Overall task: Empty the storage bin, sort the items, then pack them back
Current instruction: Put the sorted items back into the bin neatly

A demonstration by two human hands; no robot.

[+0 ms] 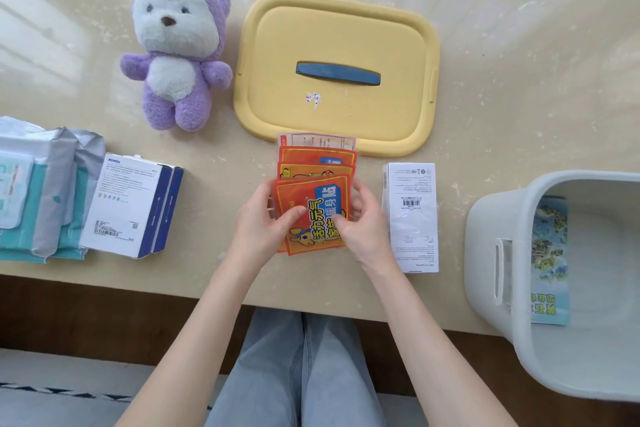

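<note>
Plainly the sorting is under way: both hands are closed on a fanned stack of orange packets [313, 215] at the middle of the worktop [519, 97]. The left hand [266, 222] has its thumb laid across the front packet, and the right hand [360, 229] pinches the right edge. The packets look glossy and sit stepped one behind another, so the likeliest slip is the fan sliding apart. If either thumb eases off, the rear ones could skate towards the yellow lid [332, 45], whose near rim the farthest packet already overlaps. A sideways nudge could also push the white box [412, 218] just beside the right hand. The storage bin [485, 253] stands at the right end of the worktop with a blue leaflet [550, 260] lying against its inner wall, so I judge the emptying incomplete, and that sheet could be forgotten. The bin runs off the right edge of the view, and I cannot tell whether its base reaches past the worktop's front edge. How many packets the stack holds is unclear, since only strips of the rear ones show and the fingers beneath are hidden. The wipe packs [34, 191] are cut off at the left, beside the blue-and-white boxes [131, 204], whose print is too small to read. A plush bear [176, 48] lies to the left of the lid.
</note>
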